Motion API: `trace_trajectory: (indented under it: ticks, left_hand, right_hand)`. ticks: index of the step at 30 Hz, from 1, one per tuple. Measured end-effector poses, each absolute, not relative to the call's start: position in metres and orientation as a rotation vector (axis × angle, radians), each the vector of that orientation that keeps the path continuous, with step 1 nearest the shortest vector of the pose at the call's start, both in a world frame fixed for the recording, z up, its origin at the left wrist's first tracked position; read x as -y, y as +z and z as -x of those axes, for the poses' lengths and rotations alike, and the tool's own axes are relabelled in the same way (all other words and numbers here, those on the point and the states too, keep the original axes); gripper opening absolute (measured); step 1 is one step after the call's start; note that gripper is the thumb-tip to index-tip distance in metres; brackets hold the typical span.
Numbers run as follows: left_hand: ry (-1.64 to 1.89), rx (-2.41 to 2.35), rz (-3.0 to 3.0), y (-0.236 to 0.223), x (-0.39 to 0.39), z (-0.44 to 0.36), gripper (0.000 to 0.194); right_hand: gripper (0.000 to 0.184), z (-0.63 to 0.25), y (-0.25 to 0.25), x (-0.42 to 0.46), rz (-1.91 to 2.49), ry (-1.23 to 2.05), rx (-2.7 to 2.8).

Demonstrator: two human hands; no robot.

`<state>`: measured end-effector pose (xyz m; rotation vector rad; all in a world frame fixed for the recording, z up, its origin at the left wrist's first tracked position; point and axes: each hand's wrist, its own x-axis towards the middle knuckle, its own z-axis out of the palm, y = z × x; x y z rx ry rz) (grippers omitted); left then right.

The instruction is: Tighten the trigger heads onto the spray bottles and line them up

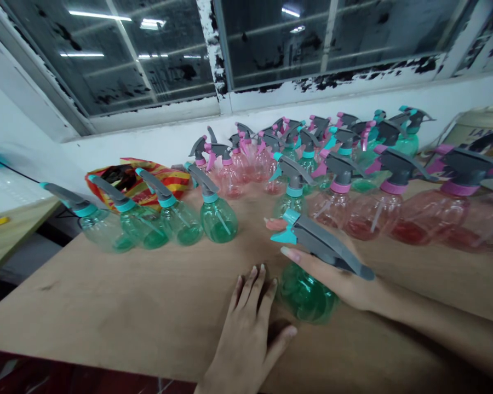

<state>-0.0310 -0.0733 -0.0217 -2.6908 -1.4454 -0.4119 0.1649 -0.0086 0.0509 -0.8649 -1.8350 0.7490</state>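
Note:
My right hand (pixel 345 279) is wrapped round the neck of a green spray bottle (pixel 306 295) with a grey trigger head and teal nozzle, standing on the wooden table (pixel 156 306). One fingertip lies along the head near the nozzle. My left hand (pixel 248 328) lies flat on the table just left of that bottle, fingers stretched out and holding nothing. A row of several green spray bottles (pixel 217 219) stands to the left.
Many pink spray bottles (pixel 373 210) and more green ones crowd the back and right of the table under a window. A red and yellow striped bag (pixel 142 178) lies behind the green row. A second table edge (pixel 12 230) is at far left.

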Motion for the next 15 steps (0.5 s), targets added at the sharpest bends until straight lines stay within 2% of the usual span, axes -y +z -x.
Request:
trace_trajectory:
  ticks: [5,10,15]
  left_hand:
    - [-0.375,1.449,2.697,-0.0198,0.0735,0.0307,0.062]
    - [-0.41,1.456,2.7,-0.019,0.0741,0.0314,0.062]
    - [-0.359,1.44,2.686,-0.0187,0.0735,0.0316,0.062]
  right_hand:
    - [0.023,-0.1631,0.0527,0.0098,0.832,0.851,1.78]
    - [0.016,-0.1614,0.0544,0.0113,0.862,0.807,1.777]
    - [0.018,-0.1619,0.055,0.012,0.883,0.761,1.795]
